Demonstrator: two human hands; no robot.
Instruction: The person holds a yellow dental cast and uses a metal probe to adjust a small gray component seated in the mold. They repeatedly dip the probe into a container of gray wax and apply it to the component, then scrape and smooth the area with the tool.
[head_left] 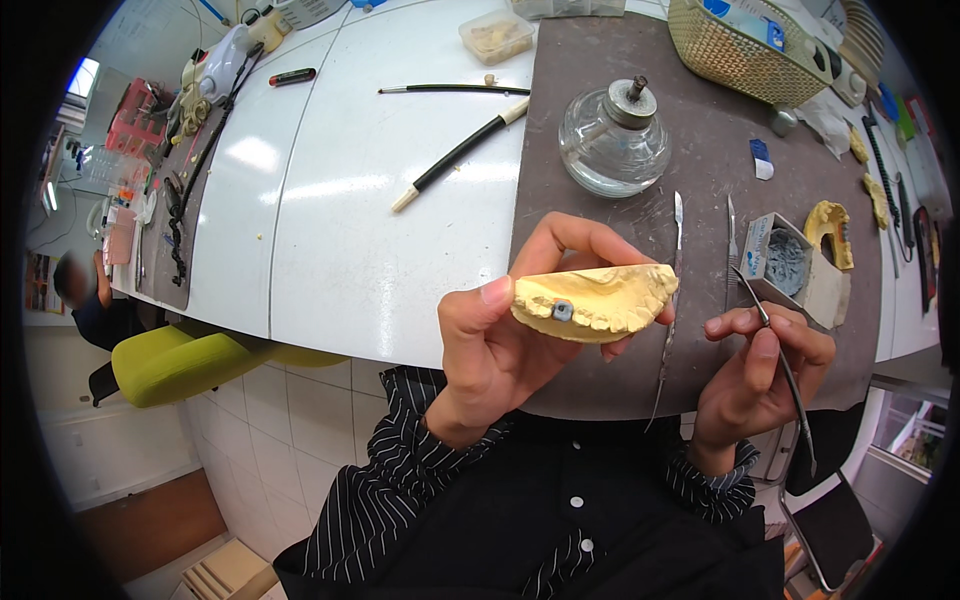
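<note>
Raised over the front of the grey work mat, a yellow plaster dental model [597, 302] is gripped by my left hand [500, 345]. One tooth on it carries a blue-grey wax crown [563, 310]. My right hand [765, 370] pinches a thin metal wax carver [786, 370] like a pen; its upper tip points at an open box of blue-grey wax [788, 258]. Tool and model are apart. Between the hands lies a long metal spatula [676, 270], with another flat metal instrument [732, 240] to its right.
A glass spirit burner [615, 140] stands behind my left hand. Another plaster model [828, 234] lies beyond the wax box. A woven basket [690, 45] occupies the back right. Brushes [460, 153] rest on the white table [330, 235]; a person [90, 295] sits far left near a green chair [180, 362].
</note>
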